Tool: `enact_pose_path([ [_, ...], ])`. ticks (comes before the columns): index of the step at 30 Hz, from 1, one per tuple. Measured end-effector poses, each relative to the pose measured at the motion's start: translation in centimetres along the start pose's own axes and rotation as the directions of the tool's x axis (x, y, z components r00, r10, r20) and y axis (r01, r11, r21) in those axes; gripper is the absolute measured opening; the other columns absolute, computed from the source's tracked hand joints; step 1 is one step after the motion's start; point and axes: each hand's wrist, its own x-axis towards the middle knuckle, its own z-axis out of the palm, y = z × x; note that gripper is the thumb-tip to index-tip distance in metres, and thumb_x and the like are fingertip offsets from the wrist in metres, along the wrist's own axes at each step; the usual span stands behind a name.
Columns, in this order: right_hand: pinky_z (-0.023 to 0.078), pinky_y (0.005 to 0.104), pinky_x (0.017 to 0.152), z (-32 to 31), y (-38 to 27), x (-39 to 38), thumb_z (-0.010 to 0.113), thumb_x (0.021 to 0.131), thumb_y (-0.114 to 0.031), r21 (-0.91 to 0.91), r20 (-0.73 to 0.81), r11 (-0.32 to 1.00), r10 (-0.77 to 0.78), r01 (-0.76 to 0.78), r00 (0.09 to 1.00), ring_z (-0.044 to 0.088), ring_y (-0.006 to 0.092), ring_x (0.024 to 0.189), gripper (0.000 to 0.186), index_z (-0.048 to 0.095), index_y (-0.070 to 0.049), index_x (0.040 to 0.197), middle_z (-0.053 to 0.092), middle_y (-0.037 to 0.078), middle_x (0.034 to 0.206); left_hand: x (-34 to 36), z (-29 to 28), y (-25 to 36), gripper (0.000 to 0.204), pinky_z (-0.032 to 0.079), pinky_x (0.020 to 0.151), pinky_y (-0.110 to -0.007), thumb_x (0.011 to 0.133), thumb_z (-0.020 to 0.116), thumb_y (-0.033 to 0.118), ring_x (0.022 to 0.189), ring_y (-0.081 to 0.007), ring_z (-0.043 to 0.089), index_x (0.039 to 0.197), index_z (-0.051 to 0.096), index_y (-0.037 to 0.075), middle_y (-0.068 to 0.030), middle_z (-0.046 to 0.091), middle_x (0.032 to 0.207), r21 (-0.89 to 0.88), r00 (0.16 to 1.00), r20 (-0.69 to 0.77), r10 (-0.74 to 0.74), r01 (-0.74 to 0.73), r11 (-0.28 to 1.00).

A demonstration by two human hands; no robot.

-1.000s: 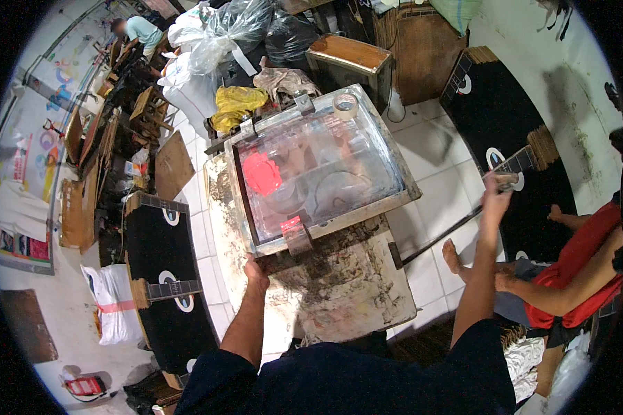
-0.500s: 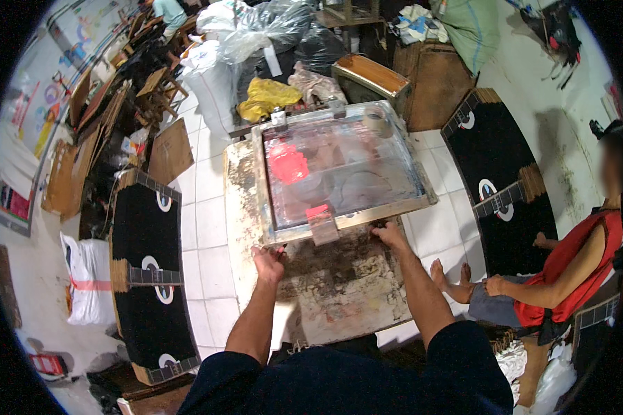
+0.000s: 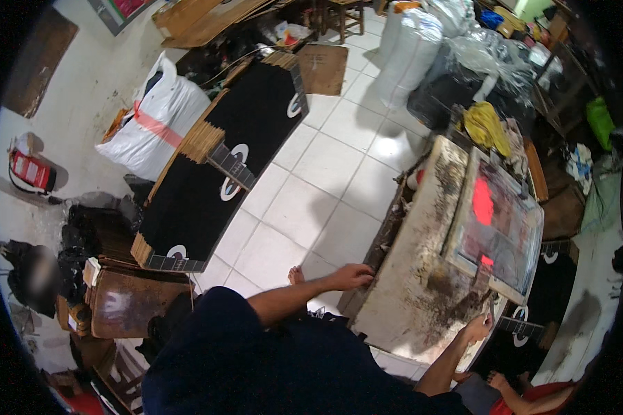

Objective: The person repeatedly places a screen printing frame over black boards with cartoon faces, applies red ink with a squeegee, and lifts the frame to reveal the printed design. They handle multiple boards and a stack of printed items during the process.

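Note:
A screen-printing frame (image 3: 457, 228) lies on a stained worktable (image 3: 401, 290), at the right. Red ink (image 3: 482, 200) pools on its mesh. A small squeegee (image 3: 482, 275) with red ink on it rests across the frame's near rail. My left hand (image 3: 351, 277) is at the table's left edge, well away from the frame, its fingers curled; whatever they may hold is hidden. My right hand (image 3: 475, 329) is over the table's near right part, just short of the frame's near corner. Its fingers are closed around something thin that I cannot make out.
Stacked black printed panels (image 3: 214, 180) stand left of the tiled floor (image 3: 325, 166); more panels (image 3: 522, 339) are right of the table. Beyond the table are a yellow cloth (image 3: 486, 128) and plastic bags (image 3: 477, 62). A person in red (image 3: 533, 398) sits at the lower right.
My view has swung to the left, so the table now appears at the right. My left hand has left the frame's near corner for the table's left edge. The frame still lies flat.

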Motion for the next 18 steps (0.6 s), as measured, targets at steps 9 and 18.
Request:
enact_pose_path([
  [9, 0.05, 0.0343, 0.091, 9.2, -22.8, -9.2, 0.07, 0.095, -0.02, 0.524, 0.232, 0.805, -0.45, 0.279, 0.863, 0.068, 0.0201, 0.098, 0.027, 0.073, -0.001, 0.114, 0.075, 0.009, 0.107, -35.5, -33.2, -11.2, 0.036, 0.06, 0.082, -0.047, 0.096, 0.058, 0.032, 0.097, -0.034, 0.075, 0.113, 0.069, 0.002, -0.0219, 0.076, 0.107, -0.375, -0.284, -0.924, -0.254, 0.8, 0.468],
  [18, 0.051, 0.0307, 0.08, 25.0, -33.9, -21.0, 0.078, 0.091, -0.02, 0.479, 0.768, 0.877, -0.402, -0.031, 0.498, 0.065, 0.0149, 0.088, 0.026, 0.075, -0.003, 0.11, 0.071, 0.003, 0.095, -30.5, -34.5, -10.7, 0.032, 0.056, 0.051, -0.033, 0.095, 0.069, 0.035, 0.062, -0.0179, 0.072, 0.107, 0.07, 0.005, -0.0088, 0.073, 0.074, -0.498, -0.089, -0.855, -0.511, 0.418, 0.76],
])
